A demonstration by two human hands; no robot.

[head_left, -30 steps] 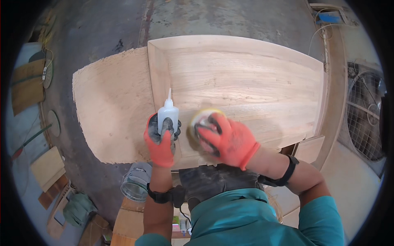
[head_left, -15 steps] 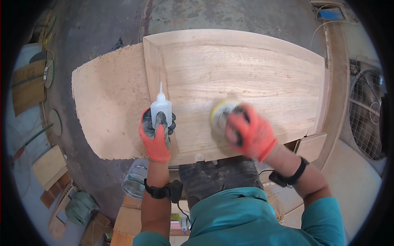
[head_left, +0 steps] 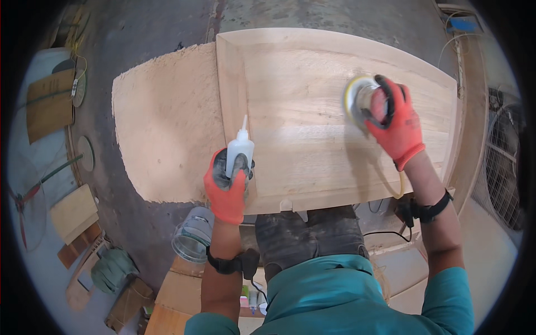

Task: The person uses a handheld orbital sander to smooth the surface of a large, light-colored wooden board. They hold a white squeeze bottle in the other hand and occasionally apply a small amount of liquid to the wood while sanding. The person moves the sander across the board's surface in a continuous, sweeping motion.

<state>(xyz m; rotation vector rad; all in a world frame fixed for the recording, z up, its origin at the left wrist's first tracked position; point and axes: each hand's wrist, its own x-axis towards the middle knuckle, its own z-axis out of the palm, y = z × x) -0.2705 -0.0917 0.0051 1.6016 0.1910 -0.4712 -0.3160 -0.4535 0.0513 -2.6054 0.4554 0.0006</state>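
Wood panel: right hand hides blurred sander; left hand grips bottle.

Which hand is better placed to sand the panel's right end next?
Right. The right hand already grips the round sander on the wooden panel there; the left hand holds a white glue bottle at the left.

Left hand, centre frame: grips white glue bottle. Right hand, upper right: presses round sander on wooden panel.
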